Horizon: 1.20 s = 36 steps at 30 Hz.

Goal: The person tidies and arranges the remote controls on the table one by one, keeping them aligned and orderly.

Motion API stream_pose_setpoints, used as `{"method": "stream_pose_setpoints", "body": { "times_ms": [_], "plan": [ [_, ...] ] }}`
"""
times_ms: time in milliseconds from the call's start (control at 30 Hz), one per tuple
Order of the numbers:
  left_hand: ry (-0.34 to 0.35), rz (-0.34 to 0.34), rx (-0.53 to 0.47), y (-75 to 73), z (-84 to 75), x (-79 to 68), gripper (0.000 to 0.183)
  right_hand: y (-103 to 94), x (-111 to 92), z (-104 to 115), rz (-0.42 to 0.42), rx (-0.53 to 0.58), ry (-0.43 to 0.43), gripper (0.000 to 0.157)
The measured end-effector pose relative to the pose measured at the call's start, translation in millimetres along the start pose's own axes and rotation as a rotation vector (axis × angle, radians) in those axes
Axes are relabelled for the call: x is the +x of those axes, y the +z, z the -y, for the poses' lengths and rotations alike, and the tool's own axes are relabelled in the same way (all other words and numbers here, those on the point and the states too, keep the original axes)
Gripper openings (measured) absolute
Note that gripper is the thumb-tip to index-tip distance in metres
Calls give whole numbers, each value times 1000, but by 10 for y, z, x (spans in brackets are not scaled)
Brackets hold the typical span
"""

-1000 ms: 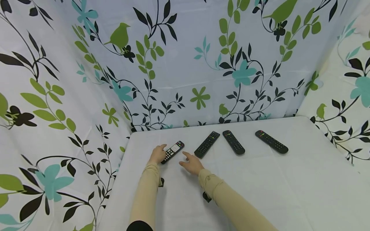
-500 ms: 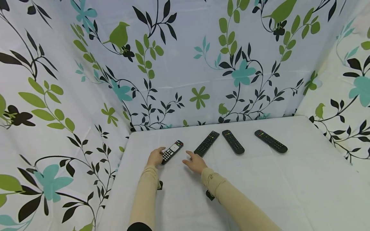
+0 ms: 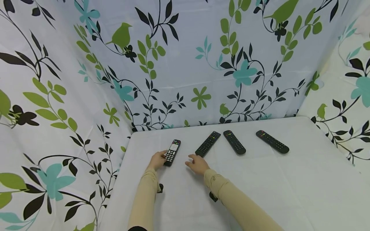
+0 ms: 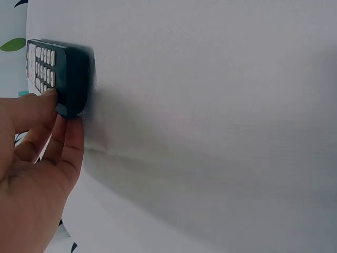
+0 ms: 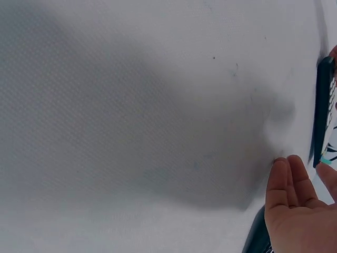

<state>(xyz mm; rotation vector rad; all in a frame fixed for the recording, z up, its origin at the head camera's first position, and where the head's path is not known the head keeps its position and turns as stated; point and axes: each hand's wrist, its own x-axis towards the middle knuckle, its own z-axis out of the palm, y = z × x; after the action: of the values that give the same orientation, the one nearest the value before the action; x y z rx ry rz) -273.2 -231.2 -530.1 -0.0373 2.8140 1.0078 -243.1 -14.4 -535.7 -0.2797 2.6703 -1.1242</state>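
Observation:
My left hand [image 3: 157, 160] pinches the near end of a black remote control [image 3: 172, 152] with white keys. In the left wrist view the thumb lies on the key face of that remote [image 4: 73, 79], and the fingers meet its side edge. My right hand [image 3: 198, 164] is held over the table with fingers extended and nothing in them. Just beyond its fingertips lies a second black remote [image 3: 207, 144], slanting up to the right. The right wrist view shows the open palm and fingers [image 5: 303, 179], with part of a dark remote [image 5: 258, 232] beside them.
Two more black remotes lie further right, one in the middle [image 3: 234, 142] and one near the right side [image 3: 272, 141]. They rest on a white-covered table [image 3: 260, 192]. A curtain [image 3: 173, 64] patterned with leaves and birds surrounds its back and sides.
The white-keyed remote has turned anticlockwise to stand more upright in the head view, with my left hand at its near end. My right hand has moved right and slightly nearer.

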Motion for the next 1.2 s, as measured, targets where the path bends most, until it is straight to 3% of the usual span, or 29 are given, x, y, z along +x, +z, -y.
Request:
{"method": "stream_pose_setpoints", "body": {
  "times_ms": [167, 333, 467, 600, 700, 867, 1000, 1200],
  "plan": [
    [33, 17, -86, 39, 90, -45, 50, 76, -12, -31, 15, -1, -57, 43],
    [12, 23, -113, 109, 124, -157, 47, 200, -58, -23, 37, 34, -61, 45],
    [-20, 28, -165, 193, 118, -254, 47, 226, -112, 64, 35, 95, -83, 45],
    [-8, 26, -191, 242, 97, -294, 46, 212, -135, 169, 6, 136, -109, 45],
    [25, 20, -171, 240, 70, -308, 46, 234, -117, 228, -7, 158, -90, 46],
    [8, 5, -169, 245, 88, -388, 46, 378, -93, 264, 1, 200, -47, 50],
    [28, 11, -206, 255, 82, -448, 46, 452, -107, 248, -12, 194, -33, 51],
    [71, 16, -175, 314, 10, -550, 46, 431, -133, 183, 4, 160, -37, 52]
  ]
}}
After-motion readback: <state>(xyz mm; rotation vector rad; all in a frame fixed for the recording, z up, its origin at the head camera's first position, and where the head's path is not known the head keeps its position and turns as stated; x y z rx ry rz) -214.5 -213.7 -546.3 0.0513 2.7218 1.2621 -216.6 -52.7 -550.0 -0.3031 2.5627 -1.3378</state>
